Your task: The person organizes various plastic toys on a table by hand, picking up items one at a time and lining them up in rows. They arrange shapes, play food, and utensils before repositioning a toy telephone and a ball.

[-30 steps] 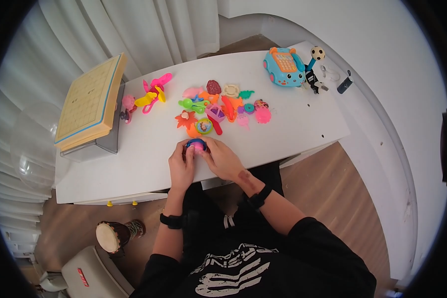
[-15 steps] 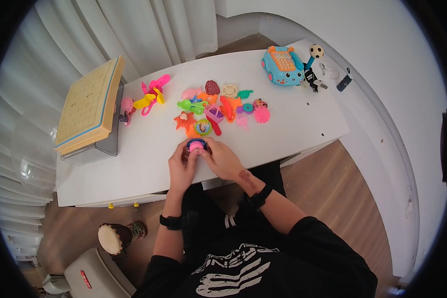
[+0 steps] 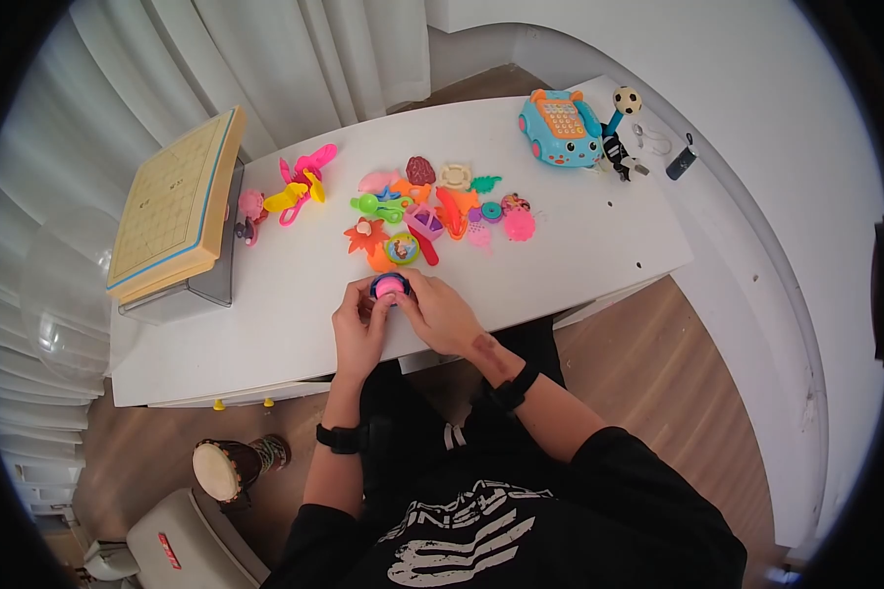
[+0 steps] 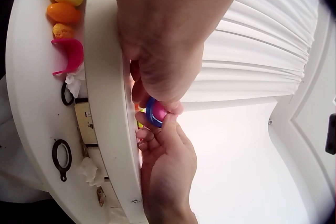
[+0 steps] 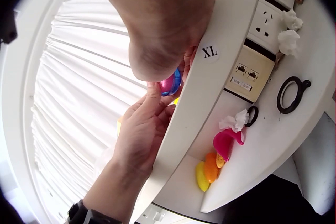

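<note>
Close to the table's front edge, both hands hold a small round thing, a blue ring with a smooth pink piece [image 3: 391,286] inside it. My left hand [image 3: 359,329] grips its left side, and the right hand [image 3: 445,316] has its fingers curled round the far and right side. Both thumbs meet at its near side, against the pink piece. From the left wrist, the blue ring [image 4: 151,112] shows around the pink. In the right wrist view the blue rim [image 5: 174,83] shows past the fingers. Just beyond the hands lies a round green-rimmed toy [image 3: 402,249] with a picture on it.
Several plastic toys, including an orange leaf shape [image 3: 365,236] and a purple basket [image 3: 425,222], lie mid-table. A blue toy telephone [image 3: 562,133] stands at the back right. A board-topped box [image 3: 179,201] stands left. Below the tabletop, a shelf holds a black ring [image 5: 290,95] and a pink curved piece [image 5: 224,144].
The round thing has tilted a little between the fingers, so more of its pink piece shows. Both hands stay in nearly the same place; the head view has shifted slightly.
</note>
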Demonstrator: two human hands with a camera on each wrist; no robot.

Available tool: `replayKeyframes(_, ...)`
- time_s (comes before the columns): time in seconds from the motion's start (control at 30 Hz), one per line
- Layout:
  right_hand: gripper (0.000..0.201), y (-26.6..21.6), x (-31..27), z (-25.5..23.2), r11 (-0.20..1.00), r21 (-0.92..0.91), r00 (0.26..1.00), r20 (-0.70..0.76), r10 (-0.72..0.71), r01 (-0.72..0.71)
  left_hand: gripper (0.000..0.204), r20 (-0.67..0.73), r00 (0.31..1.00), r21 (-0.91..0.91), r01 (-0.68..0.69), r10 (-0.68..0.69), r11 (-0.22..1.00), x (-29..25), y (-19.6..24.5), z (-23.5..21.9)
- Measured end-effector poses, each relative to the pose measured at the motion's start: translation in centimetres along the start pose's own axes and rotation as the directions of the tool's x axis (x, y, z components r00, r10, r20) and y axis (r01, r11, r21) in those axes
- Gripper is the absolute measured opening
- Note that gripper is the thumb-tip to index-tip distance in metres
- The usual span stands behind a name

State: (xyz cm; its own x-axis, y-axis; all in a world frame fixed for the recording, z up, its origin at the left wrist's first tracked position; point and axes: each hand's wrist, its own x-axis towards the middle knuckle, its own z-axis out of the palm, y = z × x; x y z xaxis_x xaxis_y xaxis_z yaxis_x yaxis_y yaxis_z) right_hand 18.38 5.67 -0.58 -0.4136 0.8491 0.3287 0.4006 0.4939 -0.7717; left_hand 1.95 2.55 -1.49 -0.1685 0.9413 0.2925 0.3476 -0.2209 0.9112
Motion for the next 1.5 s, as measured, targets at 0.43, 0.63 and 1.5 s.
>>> replayKeyframes(0.43,0.036,-0.1,0.1,-0.2,0.992,0.116,0.999,-0.019,0.051,-0.048,0.039,0.008,1.000,0.100,0.002,-0.003,0.995,0.3,0.6,0.0)
replayKeyframes(0.63,0.037,-0.4,0.2,-0.4,0.989,0.136,0.999,-0.012,0.052,-0.050,0.043,0.010,1.000,0.120,0.000,-0.001,0.993,0.3,0.6,0.0)
replayKeyframes(1.5,0.040,-0.2,0.2,-0.6,0.985,0.136,0.994,-0.032,-0.102,0.105,0.052,0.066,0.997,0.130,-0.041,0.032,0.991,0.0,0.6,0.1)
